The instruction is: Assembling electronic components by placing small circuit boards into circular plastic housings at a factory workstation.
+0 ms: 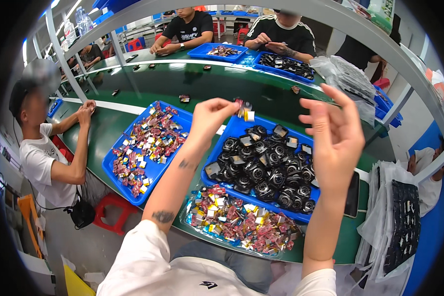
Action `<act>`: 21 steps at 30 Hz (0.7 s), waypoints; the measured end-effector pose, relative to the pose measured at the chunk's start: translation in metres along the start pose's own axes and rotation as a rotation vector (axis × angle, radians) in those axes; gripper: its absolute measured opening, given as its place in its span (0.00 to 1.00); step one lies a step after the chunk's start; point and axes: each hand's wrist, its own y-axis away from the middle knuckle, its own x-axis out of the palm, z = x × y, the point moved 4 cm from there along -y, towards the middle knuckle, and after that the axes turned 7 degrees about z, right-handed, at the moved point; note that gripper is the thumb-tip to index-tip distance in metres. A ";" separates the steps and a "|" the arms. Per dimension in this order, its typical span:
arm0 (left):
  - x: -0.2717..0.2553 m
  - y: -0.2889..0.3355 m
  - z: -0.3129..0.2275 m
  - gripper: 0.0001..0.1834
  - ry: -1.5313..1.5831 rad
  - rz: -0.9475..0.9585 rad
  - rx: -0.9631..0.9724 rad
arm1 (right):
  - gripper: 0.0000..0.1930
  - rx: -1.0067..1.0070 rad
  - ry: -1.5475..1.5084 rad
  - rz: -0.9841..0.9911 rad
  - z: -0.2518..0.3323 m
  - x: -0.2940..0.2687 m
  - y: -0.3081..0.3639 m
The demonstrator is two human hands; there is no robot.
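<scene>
My left hand (211,120) is raised over the far left corner of a blue tray (213,157), thumb and fingertips pinched on a small circuit board with a silver-and-yellow battery (249,116) hanging below. Dark parts show beside the battery, too small to make out. My right hand (336,129) is held up over the tray's right side, fingers apart and loosely bent, with nothing visible in it. Round black plastic housings (258,172) are heaped in that tray. Nearer me, a clear bag (276,254) carries a pile of red circuit boards with batteries (232,217).
Another blue tray (142,196) of circuit boards lies to the left, beside a seated person (49,158). Small parts ride on the dark green belt (158,79). Across it, two people work at blue trays. A dark flat device (352,195) and stacked wrapped trays (402,227) are right.
</scene>
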 end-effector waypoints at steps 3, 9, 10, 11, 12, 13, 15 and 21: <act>0.014 -0.077 0.039 0.16 -0.377 -0.029 -0.095 | 0.13 -0.010 -0.007 -0.089 0.004 -0.026 -0.002; 0.054 -0.175 0.116 0.36 -0.901 0.152 -0.513 | 0.09 -0.003 0.033 -0.090 0.006 -0.044 -0.003; 0.062 -0.181 0.122 0.36 -0.926 0.191 -0.515 | 0.09 0.010 0.036 -0.081 0.006 -0.046 -0.004; 0.067 -0.183 0.129 0.37 -0.952 0.230 -0.525 | 0.08 0.024 0.036 -0.079 0.006 -0.045 -0.003; 0.069 -0.184 0.136 0.37 -0.979 0.267 -0.535 | 0.07 0.015 0.037 -0.071 0.006 -0.046 -0.004; 0.066 -0.185 0.141 0.33 -0.965 0.287 -0.518 | 0.07 0.006 0.036 -0.062 0.005 -0.045 -0.005; 0.050 -0.187 0.142 0.30 -0.970 0.296 -0.351 | 0.06 -0.014 0.017 -0.056 0.003 -0.042 -0.005; 0.035 -0.144 0.082 0.17 -0.558 0.120 0.033 | 0.07 0.001 0.050 0.010 -0.005 -0.031 -0.006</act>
